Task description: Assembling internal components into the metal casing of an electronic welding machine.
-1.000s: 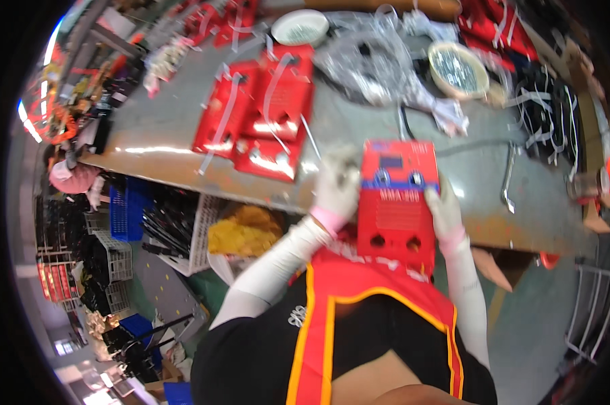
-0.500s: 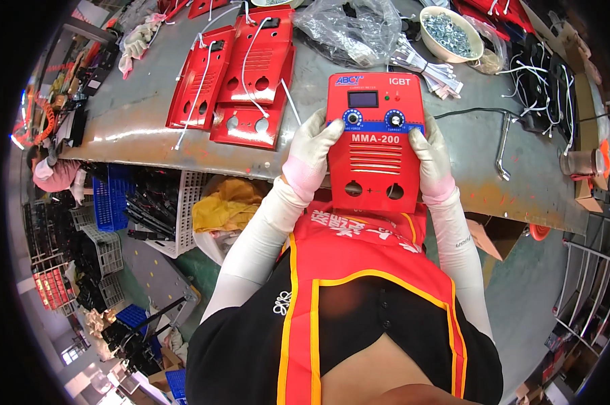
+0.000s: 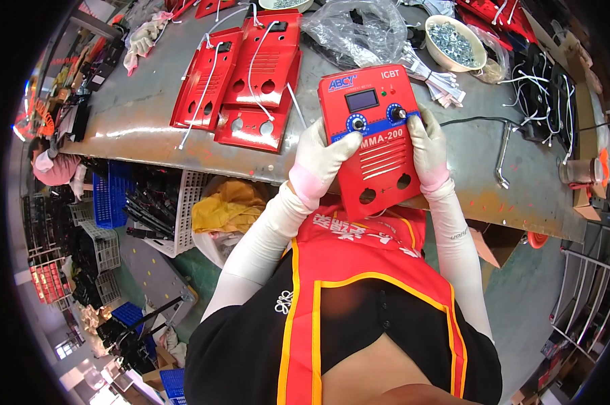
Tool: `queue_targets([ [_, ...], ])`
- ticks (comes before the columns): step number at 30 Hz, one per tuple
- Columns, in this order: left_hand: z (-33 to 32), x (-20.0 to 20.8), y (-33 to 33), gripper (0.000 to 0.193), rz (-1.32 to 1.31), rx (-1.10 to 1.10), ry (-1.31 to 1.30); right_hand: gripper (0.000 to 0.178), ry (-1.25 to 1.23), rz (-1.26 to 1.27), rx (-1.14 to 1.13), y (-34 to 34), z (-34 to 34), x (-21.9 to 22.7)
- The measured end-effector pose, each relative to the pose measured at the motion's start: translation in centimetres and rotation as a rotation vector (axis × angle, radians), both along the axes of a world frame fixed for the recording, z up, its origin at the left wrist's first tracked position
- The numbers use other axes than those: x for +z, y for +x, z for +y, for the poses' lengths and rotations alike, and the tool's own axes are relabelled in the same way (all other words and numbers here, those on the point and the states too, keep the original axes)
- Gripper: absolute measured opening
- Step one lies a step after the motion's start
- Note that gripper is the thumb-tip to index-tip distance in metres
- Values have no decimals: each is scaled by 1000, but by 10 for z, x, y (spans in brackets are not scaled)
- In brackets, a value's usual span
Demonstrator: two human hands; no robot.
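Note:
Between my two gloved hands is a red welding machine front panel point(image 3: 379, 158), with a small dark display, two knobs on a blue band, slots and two round holes. It tilts, its top leaning to the left. My left hand point(image 3: 320, 156) grips the left edge, thumb lying on the face below the left knob. My right hand point(image 3: 428, 150) grips the right edge, its thumb close under the right knob. The fingers behind the panel are hidden. To the left, several similar red panels point(image 3: 256, 128) with white cables lie on the metal table.
A bowl of small metal fasteners point(image 3: 455, 43) stands at the back right, beside a clear plastic bag point(image 3: 353, 32) and white cable bundles point(image 3: 437, 81). A metal wrench point(image 3: 502, 155) lies at right. Crates point(image 3: 109, 199) and a yellow cloth point(image 3: 229, 208) are below the table edge point(image 3: 183, 162).
The panel has turned counterclockwise, from upright to tilted left. My left thumb has slid lower onto its face. Both hands still hold it.

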State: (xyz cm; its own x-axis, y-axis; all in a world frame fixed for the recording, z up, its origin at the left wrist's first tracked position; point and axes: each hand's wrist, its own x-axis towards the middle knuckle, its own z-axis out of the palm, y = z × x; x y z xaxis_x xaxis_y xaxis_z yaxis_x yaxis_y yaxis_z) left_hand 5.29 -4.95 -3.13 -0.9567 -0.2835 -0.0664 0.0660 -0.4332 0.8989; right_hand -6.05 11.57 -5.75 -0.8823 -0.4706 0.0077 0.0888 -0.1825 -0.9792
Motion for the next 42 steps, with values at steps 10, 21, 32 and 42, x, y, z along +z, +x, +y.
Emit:
queue_targets([
  [10,16,20,1,37,101,18,185,43,192,-72,146,-2,-9,-34],
  [21,11,10,-10,36,-21,134,216,41,155,-94,104,6,-20,-22],
  [32,14,8,-15,38,-13,123,211,39,115,-137,175,2,-15,-33],
  [42,13,7,-14,36,-33,144,182,42,151,-23,114,7,-15,-22],
])
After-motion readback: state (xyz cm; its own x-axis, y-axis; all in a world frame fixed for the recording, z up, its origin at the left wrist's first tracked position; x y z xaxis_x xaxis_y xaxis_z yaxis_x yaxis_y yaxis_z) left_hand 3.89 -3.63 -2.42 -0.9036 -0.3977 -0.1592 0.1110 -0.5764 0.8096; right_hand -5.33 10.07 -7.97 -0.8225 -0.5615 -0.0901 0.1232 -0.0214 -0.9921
